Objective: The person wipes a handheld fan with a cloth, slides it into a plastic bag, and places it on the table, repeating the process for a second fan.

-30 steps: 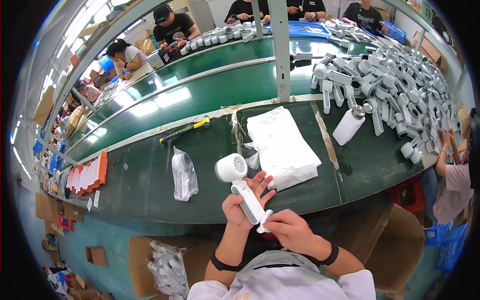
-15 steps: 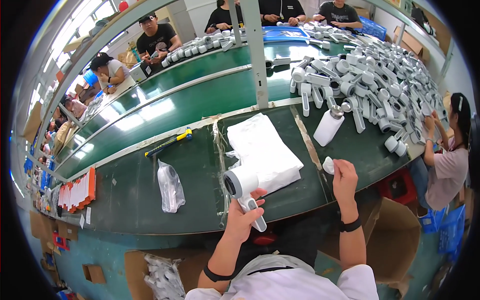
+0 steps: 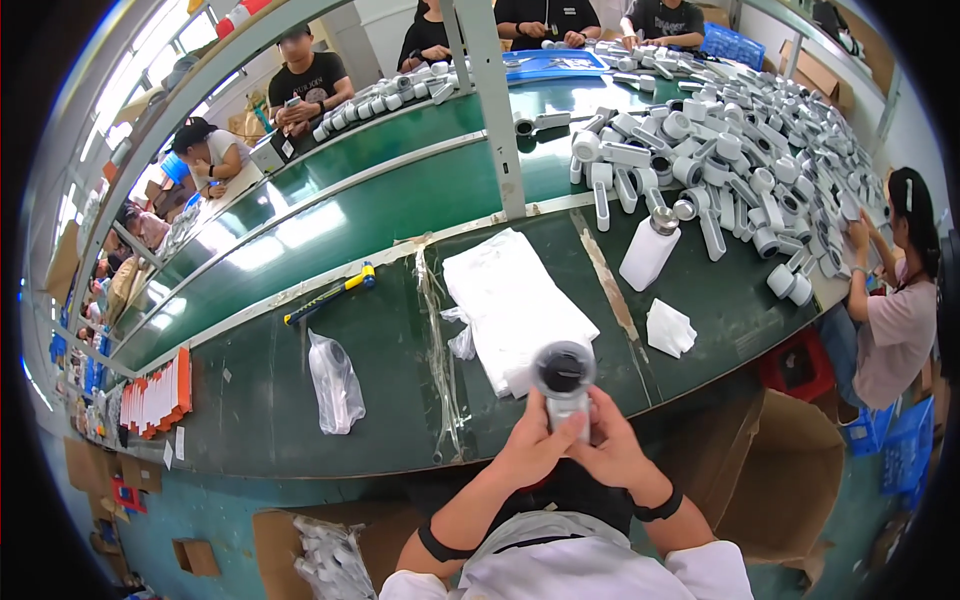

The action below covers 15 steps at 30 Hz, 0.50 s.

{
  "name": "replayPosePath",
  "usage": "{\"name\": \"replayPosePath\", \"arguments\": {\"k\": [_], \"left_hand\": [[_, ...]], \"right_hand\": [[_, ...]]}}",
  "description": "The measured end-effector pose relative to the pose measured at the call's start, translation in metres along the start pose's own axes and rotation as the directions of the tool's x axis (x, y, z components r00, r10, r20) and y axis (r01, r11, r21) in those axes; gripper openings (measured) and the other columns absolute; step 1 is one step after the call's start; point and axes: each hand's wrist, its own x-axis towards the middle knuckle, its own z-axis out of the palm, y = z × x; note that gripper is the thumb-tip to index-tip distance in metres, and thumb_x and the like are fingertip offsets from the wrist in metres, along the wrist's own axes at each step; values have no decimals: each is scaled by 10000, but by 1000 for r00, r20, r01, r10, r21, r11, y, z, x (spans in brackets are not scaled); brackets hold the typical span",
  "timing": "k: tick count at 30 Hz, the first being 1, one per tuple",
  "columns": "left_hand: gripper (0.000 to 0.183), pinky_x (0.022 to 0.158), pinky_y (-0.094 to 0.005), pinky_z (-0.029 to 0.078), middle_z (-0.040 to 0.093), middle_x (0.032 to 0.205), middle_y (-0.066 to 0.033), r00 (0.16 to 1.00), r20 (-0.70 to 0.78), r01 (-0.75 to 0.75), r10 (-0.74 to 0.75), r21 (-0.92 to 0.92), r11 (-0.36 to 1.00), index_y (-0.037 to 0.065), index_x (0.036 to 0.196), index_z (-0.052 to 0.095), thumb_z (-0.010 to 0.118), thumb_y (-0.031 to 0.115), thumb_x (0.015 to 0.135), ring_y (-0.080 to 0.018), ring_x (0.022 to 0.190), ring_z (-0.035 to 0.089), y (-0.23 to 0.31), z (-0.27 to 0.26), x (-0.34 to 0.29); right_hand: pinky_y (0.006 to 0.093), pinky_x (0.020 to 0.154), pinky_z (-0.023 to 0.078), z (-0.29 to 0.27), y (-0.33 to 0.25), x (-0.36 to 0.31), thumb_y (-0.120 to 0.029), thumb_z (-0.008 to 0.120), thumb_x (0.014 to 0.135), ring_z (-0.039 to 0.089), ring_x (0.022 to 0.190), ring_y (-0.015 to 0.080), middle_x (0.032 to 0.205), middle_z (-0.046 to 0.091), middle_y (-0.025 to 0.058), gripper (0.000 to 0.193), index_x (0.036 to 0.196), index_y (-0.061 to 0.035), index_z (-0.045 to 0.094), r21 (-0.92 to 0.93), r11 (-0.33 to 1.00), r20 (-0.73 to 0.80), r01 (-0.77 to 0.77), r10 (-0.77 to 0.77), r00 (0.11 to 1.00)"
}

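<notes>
Fingers [image 3: 536, 408] of both hands are closed around the handle of a white-and-grey handheld device [image 3: 568, 403], the left hand [image 3: 533, 450] from the left and the right hand [image 3: 614, 455] from the right, with the left thumb across the near part of the handle. Its long axis runs almost straight away from the person's body: the round head is at the far end, the handle at the near end, between the palms. A dark round opening in the head faces up toward the camera; the head is somewhat blurred. The device is held in front of the body, by the near edge of the dark green table [image 3: 255, 410].

Beyond the head, overlapped by it in this view, lies a stack of white sheets [image 3: 515, 300]; whether they touch cannot be told. To the right, a crumpled white cloth [image 3: 670, 328] lies on the tabletop, and behind it stands a white bottle [image 3: 647, 258] with a metal cap. To the left of the stack are a clear plastic bag [image 3: 337, 387] with an object inside and, farther back, a yellow-and-black hammer [image 3: 330, 293], lying slantwise. Orange-and-white pieces [image 3: 158, 393] stand in a row at the far left.

Farther out, a large heap of similar devices [image 3: 735, 165] spreads across the right side, with a co-worker [image 3: 895, 335] reaching to its edge. Behind the table runs a shiny green belt [image 3: 370, 228].
</notes>
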Motion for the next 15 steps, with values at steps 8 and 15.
{"name": "replayPosePath", "arguments": {"k": [8,15], "left_hand": [[399,857,-419,418,603,1045,-88,862,73,-215,501,949,232,90,1033,624,794,175,682,-293,995,535,6,-36,42],[161,759,-374,383,608,873,-5,860,172,-173,480,984,-43,122,883,658,715,188,748,-227,856,536,-6,-47,62]], "right_hand": [[347,669,557,-38,-12,-5,47,585,792,650,792,215,1022,593,121,459,1219,-32,436,293,956,-317,-5,102,943],[309,522,520,-37,-5,-9,19,543,768,602,641,185,948,576,112,433,1183,-54,443,306,952,-434,8,132,891]]}}
